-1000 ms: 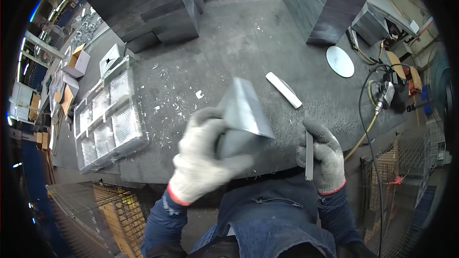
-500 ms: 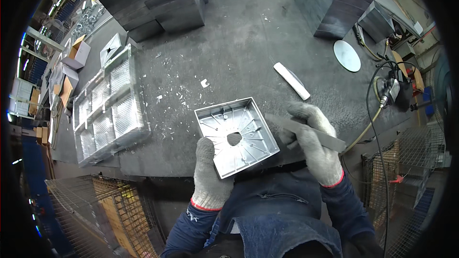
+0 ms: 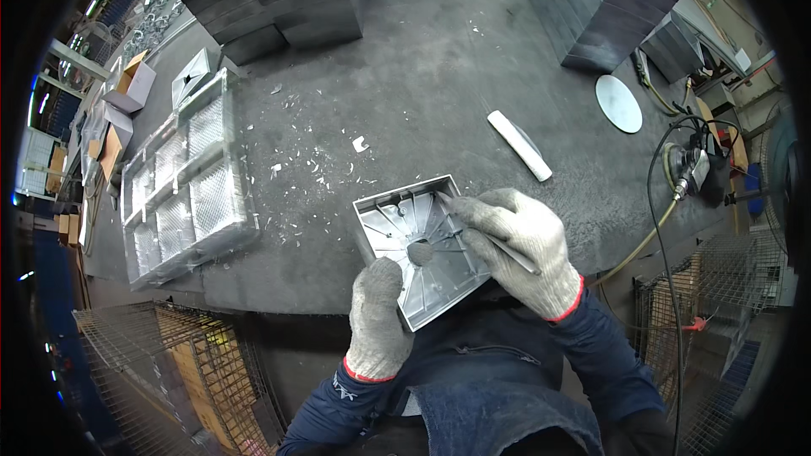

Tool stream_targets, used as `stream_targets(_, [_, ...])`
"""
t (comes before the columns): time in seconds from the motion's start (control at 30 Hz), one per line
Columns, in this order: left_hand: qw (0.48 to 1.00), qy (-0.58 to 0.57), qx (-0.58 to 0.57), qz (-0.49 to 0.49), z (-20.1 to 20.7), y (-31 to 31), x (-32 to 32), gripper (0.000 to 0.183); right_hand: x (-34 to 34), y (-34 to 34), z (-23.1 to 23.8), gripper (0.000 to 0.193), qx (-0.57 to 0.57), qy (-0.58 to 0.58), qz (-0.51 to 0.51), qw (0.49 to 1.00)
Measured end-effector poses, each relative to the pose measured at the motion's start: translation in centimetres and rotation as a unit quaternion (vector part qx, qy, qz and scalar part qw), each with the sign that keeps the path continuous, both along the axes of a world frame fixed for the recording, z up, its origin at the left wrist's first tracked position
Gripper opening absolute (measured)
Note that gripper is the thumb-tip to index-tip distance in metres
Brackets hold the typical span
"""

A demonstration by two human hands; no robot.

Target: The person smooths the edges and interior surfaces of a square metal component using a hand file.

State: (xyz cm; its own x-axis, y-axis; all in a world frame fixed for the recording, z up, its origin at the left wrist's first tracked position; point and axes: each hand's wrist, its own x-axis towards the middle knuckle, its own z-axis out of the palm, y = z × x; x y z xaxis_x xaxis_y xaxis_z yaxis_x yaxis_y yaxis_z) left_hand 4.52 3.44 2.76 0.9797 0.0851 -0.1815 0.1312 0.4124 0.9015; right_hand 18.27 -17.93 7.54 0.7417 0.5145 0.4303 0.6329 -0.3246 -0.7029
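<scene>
A square, shallow metal casting (image 3: 432, 283) with a raised rim, radiating ribs and a round central hole is tilted at the table's front edge. My gloved left hand (image 3: 377, 308) grips its near left side, thumb over the rim. In my gloved right hand (image 3: 525, 245) is a flat grey metal file (image 3: 517, 257), seen nearly edge-on and partly hidden by the fingers. Its far end reaches the inside of the casting's upper right corner; whether it touches there I cannot tell.
White chips and a larger scrap (image 3: 361, 144) litter the dark table (image 3: 422, 84). A white roll (image 3: 519, 146) and round disc (image 3: 619, 104) lie right. A plastic-wrapped divided tray (image 3: 190, 177) stands left; dark block stacks (image 3: 287, 0) stand behind. A hosed sander (image 3: 688, 167) sits far right.
My right hand has moved left and inward, bringing the file from beside the casting to its upper right corner. The casting has shifted slightly and is tilted more.
</scene>
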Motion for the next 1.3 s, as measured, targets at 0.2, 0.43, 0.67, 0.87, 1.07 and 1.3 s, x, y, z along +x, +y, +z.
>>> stream_targets(0.2, [0.980, 0.027, 0.191, 0.038, -0.2, 0.0, -0.3, 0.039, -0.2, 0.1, -1.7, 0.039, 0.043, 0.027, -0.036, 0.998])
stream_targets(0.43, [0.982, 0.032, 0.183, 0.046, -0.9, -0.1, -0.4, 0.042, 0.1, -0.2, -1.7, 0.039, 0.022, 0.046, -0.024, 0.998])
stream_targets(0.67, [0.968, 0.056, -0.231, 0.079, 0.2, -0.6, -0.2, 0.051, 1.3, -0.4, -0.8, 0.045, 0.001, -0.025, 0.028, 0.999])
stream_targets(0.87, [0.938, 0.011, 0.342, 0.047, -0.5, -0.4, -0.6, 0.056, -3.0, -2.1, 0.7, 0.049, -0.064, -0.032, 0.011, 0.997])
stream_targets(1.07, [0.984, 0.097, 0.124, 0.089, -1.1, -1.0, -1.1, 0.052, -4.4, -2.3, 0.3, 0.051, -0.052, 0.025, -0.012, 0.998])
stream_targets(1.3, [0.940, -0.024, 0.338, 0.040, -2.0, -0.4, -1.6, 0.045, -4.8, -1.7, 0.5, 0.048, -0.046, 0.023, -0.031, 0.998])
